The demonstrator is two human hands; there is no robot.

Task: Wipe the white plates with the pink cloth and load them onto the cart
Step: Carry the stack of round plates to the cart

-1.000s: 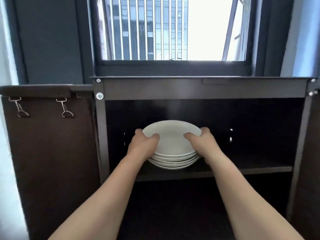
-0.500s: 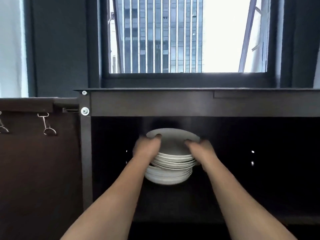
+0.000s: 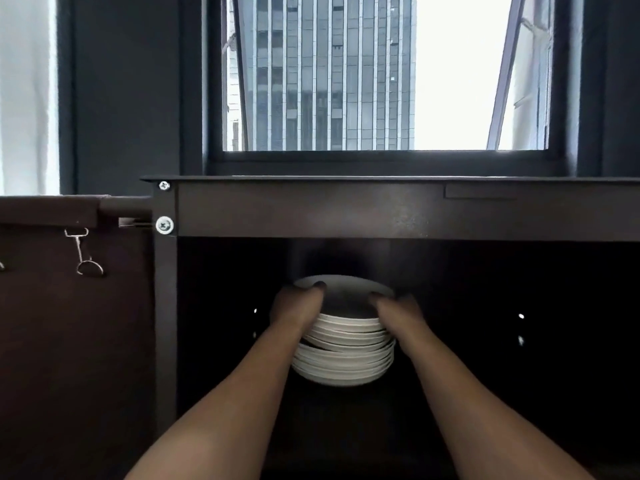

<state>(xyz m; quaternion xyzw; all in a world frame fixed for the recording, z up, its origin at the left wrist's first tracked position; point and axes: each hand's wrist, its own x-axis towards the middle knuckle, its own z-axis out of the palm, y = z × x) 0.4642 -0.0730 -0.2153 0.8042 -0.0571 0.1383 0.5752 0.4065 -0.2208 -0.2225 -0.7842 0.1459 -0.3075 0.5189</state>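
Observation:
A stack of several white plates (image 3: 343,355) stands in the dark upper compartment of the brown cart (image 3: 346,209). My left hand (image 3: 298,306) grips the left rim of the upper plates, thumb over the top plate. My right hand (image 3: 398,311) grips the right rim the same way. The upper plates sit slightly offset from the lower ones. No pink cloth is in view.
The cart's top panel runs just above the plates, its left post (image 3: 165,306) stands close by. A brown side flap with metal clips (image 3: 85,252) hangs at the left. A window (image 3: 381,74) is behind the cart.
My hands carried a small stack deeper into the compartment and down onto a lower stack of plates. The camera dropped lower and closer to the cart.

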